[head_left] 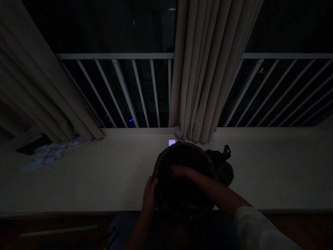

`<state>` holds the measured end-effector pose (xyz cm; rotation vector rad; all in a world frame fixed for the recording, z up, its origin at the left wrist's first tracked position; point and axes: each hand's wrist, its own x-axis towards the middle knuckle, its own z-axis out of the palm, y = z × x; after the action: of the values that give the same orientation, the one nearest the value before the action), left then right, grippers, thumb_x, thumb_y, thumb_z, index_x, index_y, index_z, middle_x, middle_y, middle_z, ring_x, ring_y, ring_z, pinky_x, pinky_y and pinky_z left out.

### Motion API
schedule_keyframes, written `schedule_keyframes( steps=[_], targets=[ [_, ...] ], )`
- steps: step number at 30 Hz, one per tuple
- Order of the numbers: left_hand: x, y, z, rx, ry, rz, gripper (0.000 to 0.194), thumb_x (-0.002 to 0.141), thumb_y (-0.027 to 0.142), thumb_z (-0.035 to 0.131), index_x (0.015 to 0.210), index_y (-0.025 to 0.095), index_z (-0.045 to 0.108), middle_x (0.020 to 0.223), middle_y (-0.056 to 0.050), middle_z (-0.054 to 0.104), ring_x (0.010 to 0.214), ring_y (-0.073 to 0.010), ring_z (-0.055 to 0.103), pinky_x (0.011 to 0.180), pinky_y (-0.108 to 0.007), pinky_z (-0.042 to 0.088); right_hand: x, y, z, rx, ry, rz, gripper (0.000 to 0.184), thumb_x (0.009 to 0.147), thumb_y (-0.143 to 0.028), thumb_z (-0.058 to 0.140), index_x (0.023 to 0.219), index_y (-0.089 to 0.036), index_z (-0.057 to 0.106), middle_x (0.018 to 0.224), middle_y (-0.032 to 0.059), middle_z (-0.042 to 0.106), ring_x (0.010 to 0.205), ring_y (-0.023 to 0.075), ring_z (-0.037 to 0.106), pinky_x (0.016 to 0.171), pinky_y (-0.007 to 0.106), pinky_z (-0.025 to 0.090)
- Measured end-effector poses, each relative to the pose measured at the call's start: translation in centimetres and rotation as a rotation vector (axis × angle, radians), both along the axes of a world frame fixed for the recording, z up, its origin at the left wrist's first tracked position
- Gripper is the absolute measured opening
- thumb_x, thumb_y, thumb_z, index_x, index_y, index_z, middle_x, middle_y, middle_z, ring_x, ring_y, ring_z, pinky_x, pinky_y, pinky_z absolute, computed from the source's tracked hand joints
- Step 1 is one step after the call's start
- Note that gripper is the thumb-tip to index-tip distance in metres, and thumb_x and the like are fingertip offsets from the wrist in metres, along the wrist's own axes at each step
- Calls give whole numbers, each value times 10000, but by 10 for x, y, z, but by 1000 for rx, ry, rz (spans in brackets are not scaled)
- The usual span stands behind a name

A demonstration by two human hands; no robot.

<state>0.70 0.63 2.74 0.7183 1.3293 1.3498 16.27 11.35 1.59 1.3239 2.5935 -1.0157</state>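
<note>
toward five o'clock, a pale, faintly creased sleeve (262,227) ends at the bare right forearm (221,194); at seven, dark bluish cloth (121,224) shows dimly.

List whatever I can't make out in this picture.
Head view:
- Right hand: fingertips lost in the dark inside the black container.
- Container's contents: swallowed by shadow.
- Small lit screen: too small to read; the container's rim hides its lower part.
- Pale sleeve: cut off by the bottom edge.
</note>
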Motion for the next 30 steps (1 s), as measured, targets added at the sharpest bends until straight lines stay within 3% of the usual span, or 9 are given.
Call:
schedule_keyframes(
  steps=[3,7,12,18,23,30],
  targets=[
    [0,10,6,26,-63,-36,358,654,420,650,917,180,626,916,-41,681,904,-222,618,796,-314,461,25,-18,24,8,-19,49,293,840,-211,462,978,-63,673,960,134,679,781,188,618,704,260,442],
    [-2,26,10,37,-132,-30,347,644,414,656,894,175,631,842,-21,680,833,-200,622,759,-307,461,55,-53,55,39,105,157,310,849,-280,461,1017,-112,661,968,87,678,833,158,619,743,230,431],
    [-7,40,8,-44,-212,4,342,587,396,682,832,158,652,779,-15,684,808,-194,626,782,-317,456,70,-88,76,88,154,154,397,847,-431,473,1078,-151,635,1034,85,657,904,182,609,770,246,424],
    [-13,42,7,-66,-238,-4,299,578,355,676,798,152,671,766,-21,700,794,-199,639,773,-318,469,67,-107,78,160,98,192,469,823,-505,480,1118,-163,605,1052,92,648,923,210,609,740,263,420],
    [-15,45,9,-101,-284,-3,194,605,294,645,747,164,672,761,-29,709,821,-208,649,801,-310,475,64,-113,69,247,-22,203,363,812,-442,512,1011,-161,629,942,96,672,829,217,631,673,276,413],
    [-37,53,2,-162,-332,-160,144,662,302,622,717,171,646,676,-50,694,816,-230,659,755,-315,494,60,-115,63,308,-126,194,320,794,-429,536,926,-159,645,894,96,684,795,223,643,623,277,411]
  ],
)
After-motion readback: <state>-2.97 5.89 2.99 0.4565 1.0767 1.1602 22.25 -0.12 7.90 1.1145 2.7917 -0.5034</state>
